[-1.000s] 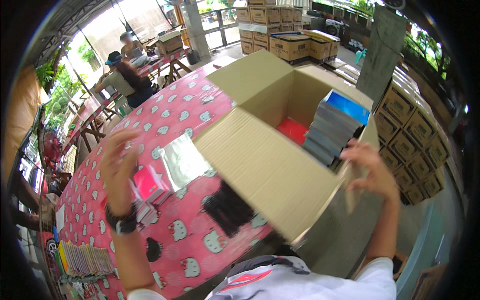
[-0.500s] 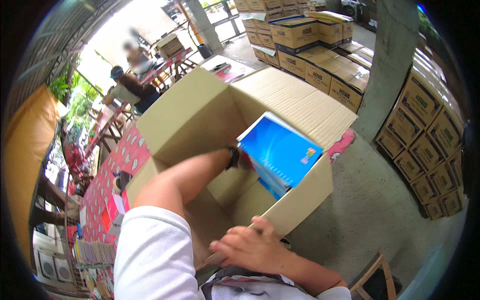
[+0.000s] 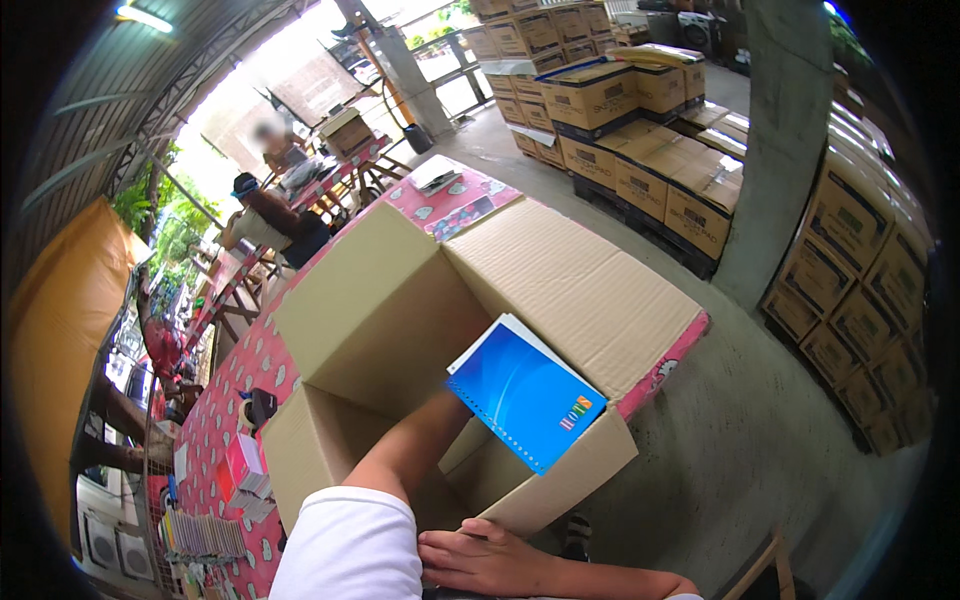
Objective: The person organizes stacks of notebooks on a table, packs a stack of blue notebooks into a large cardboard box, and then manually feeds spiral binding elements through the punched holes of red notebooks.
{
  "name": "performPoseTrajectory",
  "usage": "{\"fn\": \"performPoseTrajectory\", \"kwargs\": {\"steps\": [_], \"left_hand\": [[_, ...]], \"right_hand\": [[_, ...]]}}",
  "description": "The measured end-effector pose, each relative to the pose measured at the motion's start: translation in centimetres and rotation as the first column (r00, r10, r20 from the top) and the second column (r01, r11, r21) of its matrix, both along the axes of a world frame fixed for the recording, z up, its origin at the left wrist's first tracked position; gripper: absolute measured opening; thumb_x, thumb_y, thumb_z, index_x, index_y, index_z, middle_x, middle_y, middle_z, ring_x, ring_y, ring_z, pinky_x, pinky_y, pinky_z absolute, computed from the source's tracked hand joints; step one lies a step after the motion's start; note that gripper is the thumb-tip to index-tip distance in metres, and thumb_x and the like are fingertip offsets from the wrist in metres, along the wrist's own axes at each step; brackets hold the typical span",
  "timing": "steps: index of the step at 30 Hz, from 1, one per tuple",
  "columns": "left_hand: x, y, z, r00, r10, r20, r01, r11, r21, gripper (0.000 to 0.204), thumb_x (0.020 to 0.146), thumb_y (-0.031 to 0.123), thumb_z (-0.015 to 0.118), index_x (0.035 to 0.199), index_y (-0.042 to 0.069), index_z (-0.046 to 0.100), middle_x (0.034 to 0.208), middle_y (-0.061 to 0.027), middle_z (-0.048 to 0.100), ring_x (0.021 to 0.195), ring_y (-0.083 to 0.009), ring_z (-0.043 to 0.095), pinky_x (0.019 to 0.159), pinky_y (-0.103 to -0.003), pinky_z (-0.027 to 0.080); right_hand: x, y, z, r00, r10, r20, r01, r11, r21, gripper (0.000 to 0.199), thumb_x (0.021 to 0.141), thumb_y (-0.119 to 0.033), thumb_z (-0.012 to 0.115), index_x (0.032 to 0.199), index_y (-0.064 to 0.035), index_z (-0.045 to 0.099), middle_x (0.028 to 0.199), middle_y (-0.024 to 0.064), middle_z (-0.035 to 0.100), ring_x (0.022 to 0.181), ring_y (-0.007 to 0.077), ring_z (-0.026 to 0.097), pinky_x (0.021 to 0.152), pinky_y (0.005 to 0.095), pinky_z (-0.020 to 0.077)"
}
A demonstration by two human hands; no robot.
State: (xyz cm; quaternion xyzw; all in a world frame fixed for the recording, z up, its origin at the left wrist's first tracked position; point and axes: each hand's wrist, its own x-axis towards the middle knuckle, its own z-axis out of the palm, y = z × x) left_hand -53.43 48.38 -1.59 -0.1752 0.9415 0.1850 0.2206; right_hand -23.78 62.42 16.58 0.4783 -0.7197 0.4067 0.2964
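A large brown cardboard box [image 3: 560, 465] stands with its flaps spread wide. My left forearm [image 3: 415, 445] reaches down into it, and the hand is hidden behind spiral-bound notebooks [image 3: 530, 390] with a bright blue cover. These lie tilted at the box's right side, close to its rim; how many are under the top one I cannot tell. My right hand [image 3: 480, 557] grips the near edge of the box, with the thumb up along the cardboard and the fingers pointing left, partly beside my left sleeve.
The box sits on a pink patterned table [image 3: 215, 395]. Pink-covered books [image 3: 248, 465] and a row of upright booklets [image 3: 203, 535] lie to its left. Stacked cartons [image 3: 640, 180] and a concrete pillar [image 3: 780, 150] stand at right. Another person [image 3: 275, 220] sits at a far table.
The blue notebooks have shifted left and lower in view, and their stacked side no longer shows. My left arm has gone deeper behind them. My right hand stays at the box's near edge.
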Motion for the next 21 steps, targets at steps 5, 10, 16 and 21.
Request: {"fn": "performPoseTrajectory", "kwargs": {"steps": [5, 10, 16, 21], "left_hand": [[-0.3, 0.5, 0.1, 1.0, 0.007, -0.017, -0.007, 1.0, -0.005, 0.046, 0.08, 0.043, 0.059, 0.102, 0.003, 0.062, 0.086, -0.0117, 0.062, 0.078, -0.0233, 0.062, 0.07, -0.038, 0.051], [-0.7, 0.8, 0.6, 1.0, 0.011, -0.03, -0.011, 1.0, -0.022, 0.048, 0.078, 0.044, 0.061, 0.103, 0.003, 0.062, 0.087, -0.0126, 0.062, 0.079, -0.0237, 0.062, 0.072, -0.038, 0.051], [-0.7, 1.1, 1.3, 0.999, -0.003, -0.046, 0.001, 0.999, -0.036, 0.05, 0.077, 0.045, 0.062, 0.103, 0.003, 0.062, 0.09, -0.0135, 0.062, 0.081, -0.0242, 0.062, 0.074, -0.038, 0.051], [-0.2, 1.1, 0.9, 0.999, -0.001, -0.049, -0.001, 0.999, -0.036, 0.052, 0.075, 0.046, 0.064, 0.104, 0.002, 0.062, 0.092, -0.0143, 0.063, 0.083, -0.0247, 0.063, 0.075, -0.037, 0.051]], "right_hand": [[-0.2, 0.2, 0.0, 0.995, 0.08, 0.066, -0.083, 0.995, 0.046, 0.034, 0.082, -0.018, 0.047, 0.115, -0.0181, 0.055, 0.127, -0.0015, 0.05, 0.121, 0.0129, 0.041, 0.101, 0.0352, 0.0209], [-0.4, 0.6, 0.4, 0.999, 0.031, 0.032, -0.033, 0.997, 0.066, 0.031, 0.082, -0.018, 0.047, 0.111, -0.0169, 0.056, 0.126, -0.0003, 0.051, 0.121, 0.0127, 0.041, 0.1, 0.035, 0.0231], [-0.6, 0.7, 0.8, 0.998, 0.044, 0.042, -0.043, 0.999, -0.011, 0.024, 0.081, -0.012, 0.05, 0.103, -0.016, 0.06, 0.114, -0.003, 0.057, 0.117, 0.0097, 0.046, 0.102, 0.0352, 0.0164], [-0.5, 0.7, 0.9, 0.996, 0.058, 0.068, -0.057, 0.998, -0.019, 0.023, 0.081, -0.009, 0.05, 0.1, -0.0149, 0.061, 0.11, -0.0045, 0.059, 0.115, 0.0084, 0.048, 0.104, 0.0344, 0.0129]]}}
